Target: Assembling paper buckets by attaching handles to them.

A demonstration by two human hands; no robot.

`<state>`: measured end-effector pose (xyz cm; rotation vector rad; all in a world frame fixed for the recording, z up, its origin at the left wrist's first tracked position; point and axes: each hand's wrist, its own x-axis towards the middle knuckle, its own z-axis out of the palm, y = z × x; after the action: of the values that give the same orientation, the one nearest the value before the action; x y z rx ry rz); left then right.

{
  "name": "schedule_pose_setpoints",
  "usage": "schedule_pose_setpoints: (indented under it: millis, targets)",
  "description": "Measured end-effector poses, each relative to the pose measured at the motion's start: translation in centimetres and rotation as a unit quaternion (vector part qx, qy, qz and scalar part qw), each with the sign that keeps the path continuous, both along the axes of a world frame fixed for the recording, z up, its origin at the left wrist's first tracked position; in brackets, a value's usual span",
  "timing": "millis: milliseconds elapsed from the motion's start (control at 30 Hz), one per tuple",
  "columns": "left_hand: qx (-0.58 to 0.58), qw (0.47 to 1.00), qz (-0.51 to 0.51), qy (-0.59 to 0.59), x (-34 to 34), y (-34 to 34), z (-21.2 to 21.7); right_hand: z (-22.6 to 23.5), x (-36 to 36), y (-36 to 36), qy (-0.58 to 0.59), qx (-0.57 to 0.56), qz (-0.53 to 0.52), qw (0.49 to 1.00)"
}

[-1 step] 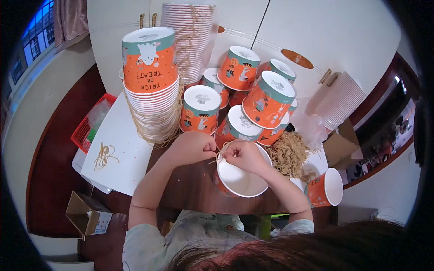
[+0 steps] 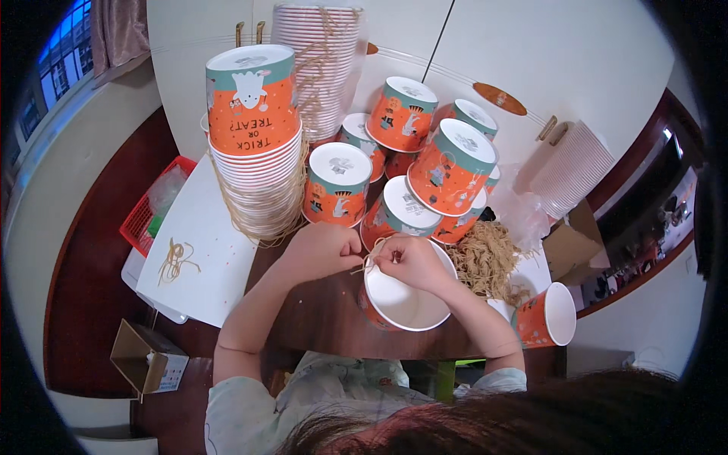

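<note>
Nothing has shifted since the earlier frame: both hands stay at the rim of the open paper bucket.

Head view: at frame centre, the left hand (image 2: 324, 250) and right hand (image 2: 409, 262) pinch a tan string (image 2: 369, 262) closed-fingered over the orange paper bucket (image 2: 400, 303). Just right lies a heap of tan strings (image 2: 485, 258); upper left stands a stack of buckets (image 2: 254, 144); lidded buckets (image 2: 413, 182) cluster behind.

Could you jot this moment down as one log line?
left hand: pinching string | right hand: pinching string at rim of open cup | string pile: right of cup
</note>
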<state>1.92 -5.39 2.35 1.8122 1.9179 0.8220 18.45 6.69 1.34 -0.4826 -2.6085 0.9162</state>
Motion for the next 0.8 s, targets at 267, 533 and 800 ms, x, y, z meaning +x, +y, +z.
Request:
schedule_pose_setpoints:
  millis: [267, 533, 800]
  targets:
    - [0.151, 0.985, 0.062, 0.062, 1.6, -1.7, -4.3, 0.2, -0.3, -0.3, -0.011, 0.023, 0.025, 0.999]
    - [0.282, 0.958, -0.001, -0.049, 0.7, 0.3, -4.1, 0.5, -0.3, -0.7, -0.013, 0.026, 0.028, 0.999]
    - [0.256, 0.959, -0.055, -0.111, 1.1, 1.2, -4.6, 0.3, -0.1, -0.3, 0.001, 0.040, 0.003, 0.999]
